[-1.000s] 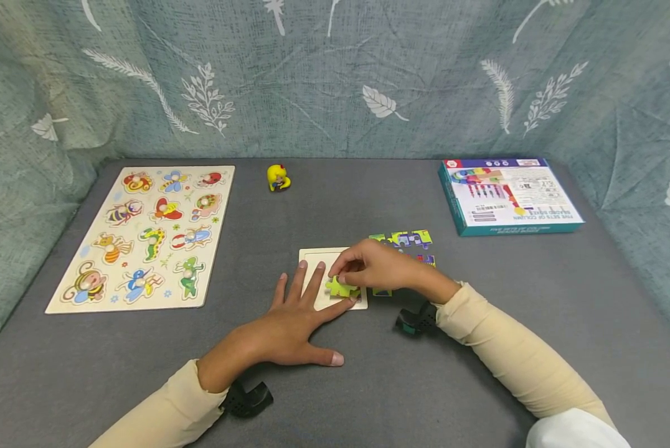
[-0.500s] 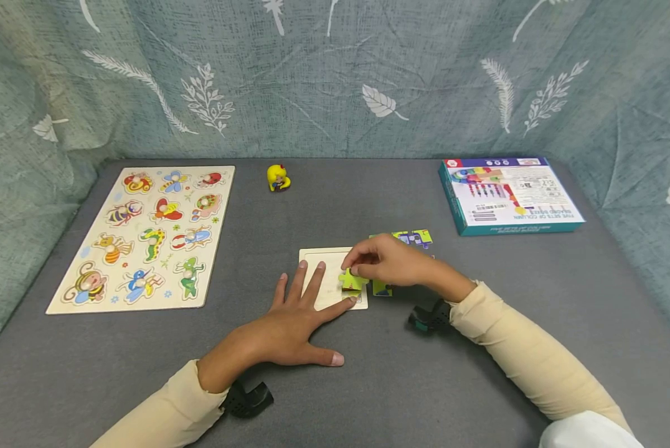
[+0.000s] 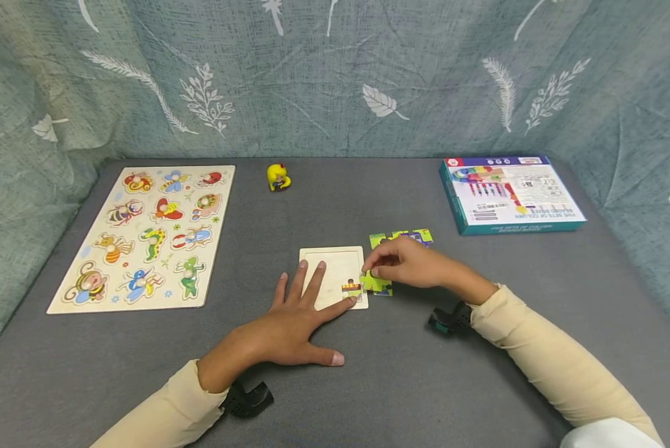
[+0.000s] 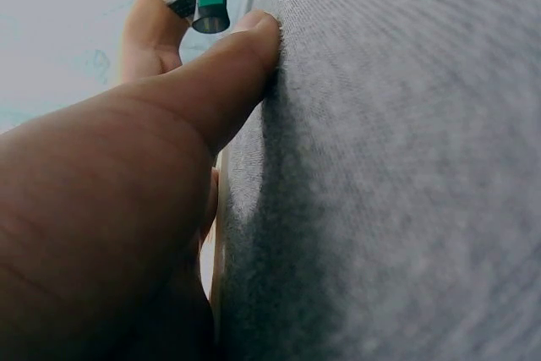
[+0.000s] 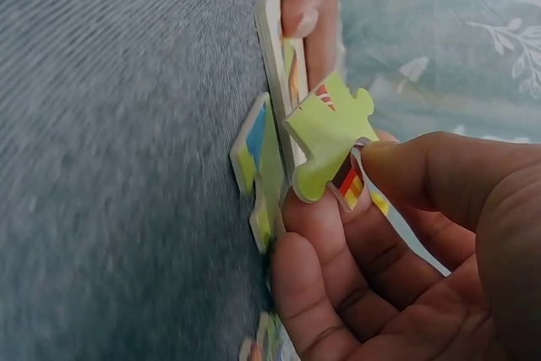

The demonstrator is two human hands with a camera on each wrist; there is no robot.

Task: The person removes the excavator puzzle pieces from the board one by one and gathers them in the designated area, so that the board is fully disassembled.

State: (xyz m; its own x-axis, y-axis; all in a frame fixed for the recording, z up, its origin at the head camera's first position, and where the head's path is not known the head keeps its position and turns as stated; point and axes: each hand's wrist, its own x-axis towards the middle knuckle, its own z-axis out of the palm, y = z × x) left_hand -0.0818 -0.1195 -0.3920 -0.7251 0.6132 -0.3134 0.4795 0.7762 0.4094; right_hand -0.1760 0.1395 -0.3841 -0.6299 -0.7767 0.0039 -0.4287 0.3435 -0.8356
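Observation:
My right hand [image 3: 410,264] pinches a lime-green jigsaw piece [image 5: 325,137] between thumb and fingers. It is just off the right edge of a small wooden puzzle tray [image 3: 332,256], above a loose green-and-blue piece [image 5: 254,150]. Fingers spread, my left hand [image 3: 290,333] lies across the tray's lower left part, with its thumb on the grey cloth. Its index fingertip touches the tray's lower right corner. In that corner sits another jigsaw piece [image 3: 350,287], partly covered by the finger. Mostly the thumb side of the left hand shows in the left wrist view.
More loose jigsaw pieces [image 3: 423,236] lie right of the tray, partly behind my right hand. A large insect puzzle board [image 3: 214,218] lies at the left. A yellow toy figure [image 3: 278,178] stands at the back, and a flat box [image 3: 511,196] lies at the back right.
My right hand has moved right with the green piece, from over the tray to past its right edge. The piece in the corner is now uncovered. My left hand stays put.

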